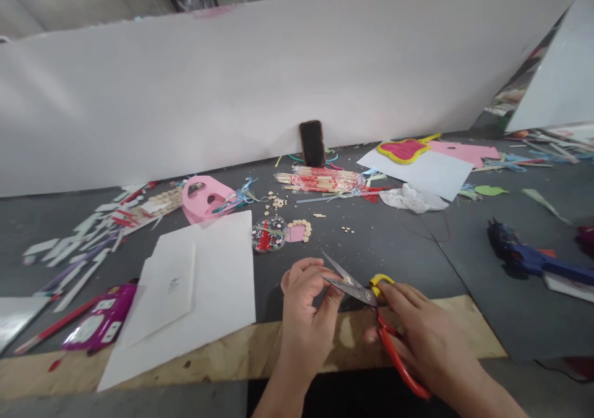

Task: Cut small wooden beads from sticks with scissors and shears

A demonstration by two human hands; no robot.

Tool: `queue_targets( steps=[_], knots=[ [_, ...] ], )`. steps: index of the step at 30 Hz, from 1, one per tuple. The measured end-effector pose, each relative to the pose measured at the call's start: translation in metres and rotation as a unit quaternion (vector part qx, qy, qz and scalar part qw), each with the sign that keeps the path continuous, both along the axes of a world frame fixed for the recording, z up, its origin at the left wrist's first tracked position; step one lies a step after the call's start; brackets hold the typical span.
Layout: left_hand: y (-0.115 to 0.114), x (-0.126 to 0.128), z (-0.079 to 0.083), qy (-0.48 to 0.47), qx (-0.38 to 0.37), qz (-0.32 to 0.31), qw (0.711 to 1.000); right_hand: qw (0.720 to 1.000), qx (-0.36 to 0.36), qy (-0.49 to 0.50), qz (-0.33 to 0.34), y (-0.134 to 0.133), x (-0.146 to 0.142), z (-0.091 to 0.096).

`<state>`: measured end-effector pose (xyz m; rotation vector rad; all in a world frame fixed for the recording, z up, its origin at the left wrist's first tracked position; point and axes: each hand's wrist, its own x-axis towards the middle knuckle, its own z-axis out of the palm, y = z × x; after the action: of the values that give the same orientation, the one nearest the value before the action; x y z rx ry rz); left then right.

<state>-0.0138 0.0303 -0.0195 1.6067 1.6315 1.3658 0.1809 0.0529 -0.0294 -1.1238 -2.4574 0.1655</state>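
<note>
My right hand (pixel 415 322) is closed round the scissors (pixel 359 291), which have one yellow and one red handle. Their blades are parted and point left toward my other hand. My left hand (pixel 309 300) has its fingers pinched together at the lower blade; whatever small piece lies between them is too small to make out. Beyond the hands sits a pink paper piece (pixel 296 232) edged with small pale beads. Touching its left side is a clear round container (pixel 270 234) holding mixed beads and a red item. Small pale pieces (pixel 277 201) are scattered behind.
A phone (pixel 312 143) leans on the white board (pixel 232 90). Wrapped wooden sticks (pixel 320 180) lie before it. White sheets (pixel 223 276) and a purple packet (pixel 102 319) are at left. A blue glue gun (pixel 533 254), white paper (pixel 431 174) and crumpled tissue (pixel 411 197) lie right.
</note>
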Motion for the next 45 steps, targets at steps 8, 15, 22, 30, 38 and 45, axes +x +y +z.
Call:
queue_targets(
  steps=[8, 15, 22, 30, 38, 45],
  knots=[
    [0.000, 0.005, 0.002, -0.023, -0.020, 0.008, 0.999, 0.998, -0.067, 0.003, -0.006, -0.002, -0.001, 0.005],
    [-0.001, 0.007, 0.002, 0.006, -0.013, 0.034, 0.999, 0.977, -0.206, 0.052, -0.024, -0.003, -0.006, 0.015],
    [0.000, 0.008, 0.005, 0.034, 0.006, 0.054, 0.998, 0.972, -0.225, 0.062, -0.021, -0.003, -0.006, 0.014],
    [0.002, 0.008, 0.000, 0.143, 0.103, 0.105, 0.979, 0.987, -0.149, 0.034, -0.045, 0.000, -0.006, 0.006],
    [0.002, 0.004, 0.004, 0.154, 0.073, 0.070, 0.983, 0.997, -0.060, 0.024, -0.042, 0.003, -0.004, 0.002],
    [0.003, 0.001, 0.005, 0.119, 0.016, 0.012, 0.993, 1.000, -0.015, -0.015, -0.023, 0.005, -0.001, 0.004]
  ],
)
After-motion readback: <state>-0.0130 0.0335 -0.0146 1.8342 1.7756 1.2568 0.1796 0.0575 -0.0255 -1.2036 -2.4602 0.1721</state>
